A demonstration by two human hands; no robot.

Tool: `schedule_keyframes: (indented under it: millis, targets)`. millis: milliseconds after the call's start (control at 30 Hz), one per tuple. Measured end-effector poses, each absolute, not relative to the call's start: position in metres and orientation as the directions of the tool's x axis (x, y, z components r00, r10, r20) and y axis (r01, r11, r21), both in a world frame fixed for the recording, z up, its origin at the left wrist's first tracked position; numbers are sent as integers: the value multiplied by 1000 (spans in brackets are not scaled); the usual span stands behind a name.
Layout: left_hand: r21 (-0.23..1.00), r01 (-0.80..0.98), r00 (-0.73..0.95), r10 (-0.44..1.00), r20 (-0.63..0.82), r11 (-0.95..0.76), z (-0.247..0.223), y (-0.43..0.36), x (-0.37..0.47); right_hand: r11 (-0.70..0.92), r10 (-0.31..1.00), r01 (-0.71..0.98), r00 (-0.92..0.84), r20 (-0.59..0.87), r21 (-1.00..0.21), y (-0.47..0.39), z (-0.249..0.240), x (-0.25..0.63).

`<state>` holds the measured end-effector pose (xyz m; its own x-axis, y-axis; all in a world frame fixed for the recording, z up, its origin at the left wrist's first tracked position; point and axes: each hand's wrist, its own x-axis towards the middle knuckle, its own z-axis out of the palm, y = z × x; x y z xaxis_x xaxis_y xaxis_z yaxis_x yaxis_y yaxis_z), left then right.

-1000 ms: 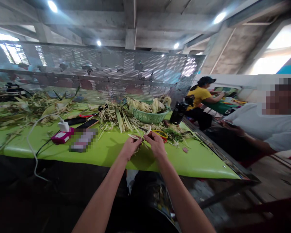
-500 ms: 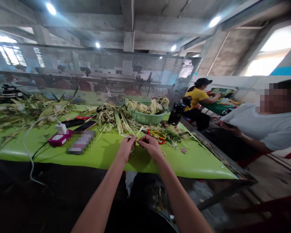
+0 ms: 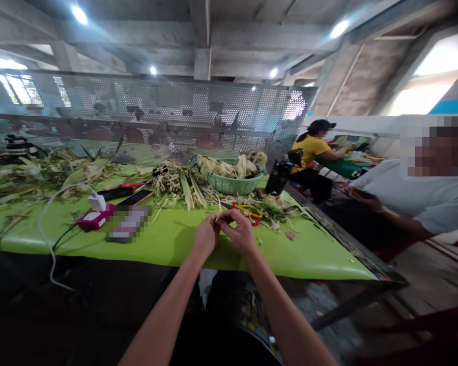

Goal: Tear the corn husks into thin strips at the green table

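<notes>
Pinching a pale plant strip (image 3: 220,204) with nearly closed left hand (image 3: 206,235) and right hand (image 3: 238,231), above a green surface (image 3: 290,259), near a basket (image 3: 234,186).

Bare hands (image 3: 206,235), forearms (image 3: 166,305), dark clothing (image 3: 217,335) (partly patterned)

A hand-craft workshop in a raw concrete building.

Bare concrete beams (image 3: 137,33) and bright ceiling lights (image 3: 79,14) span the space overhead, and a perforated metal screen (image 3: 168,117) stands along the back of a long green-topped work table (image 3: 160,248). Heaps of dry, husk-like plant strips (image 3: 76,170), a green basket (image 3: 232,185) and scissors (image 3: 256,221) with coloured handles lie on it; beyond, a person in yellow (image 3: 316,148) sits reaching over another work surface.
</notes>
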<state>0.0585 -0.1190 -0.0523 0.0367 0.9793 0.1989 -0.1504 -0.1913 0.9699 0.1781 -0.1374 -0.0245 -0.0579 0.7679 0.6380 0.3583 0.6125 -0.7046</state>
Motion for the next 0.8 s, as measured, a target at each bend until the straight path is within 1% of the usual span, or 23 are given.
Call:
schedule_keyframes:
  millis: [67,100,167,267,333,400,500,600,667,800]
  targets:
    - [962,-11,39,961,274,-274,-55,-116,57,601,772,347,-22,635,-720,-137,-25,178]
    - [960,20,40,959,279,-280,-56,-114,56,599,774,338,-10,633,-726,-137,-26,178]
    - [969,6,44,969,245,-246,-58,-111,55,599,779,298,-6,626,-743,-136,-27,179]
    - [979,-81,63,979,193,-187,-57,-110,55,576,813,175,-31,581,-798,-134,-29,179]
    - [980,-131,81,983,164,-153,-56,-111,56,544,838,123,-47,543,-830,-133,-29,180]
    - [977,-163,82,985,152,-137,-56,-112,56,545,838,139,-64,542,-827,-133,-28,181]
    - [970,-194,66,984,164,-148,-54,-112,55,606,795,228,-135,592,-762,-135,-23,182]
    - [970,-193,55,985,163,-150,-52,-113,55,654,756,259,-185,628,-711,-135,-22,182]
    - [974,-175,40,988,149,-140,-50,-114,54,643,764,260,-145,629,-721,-133,-25,183]
    - [974,-193,41,990,133,-122,-49,-113,53,560,814,259,7,581,-787,-125,-33,183]
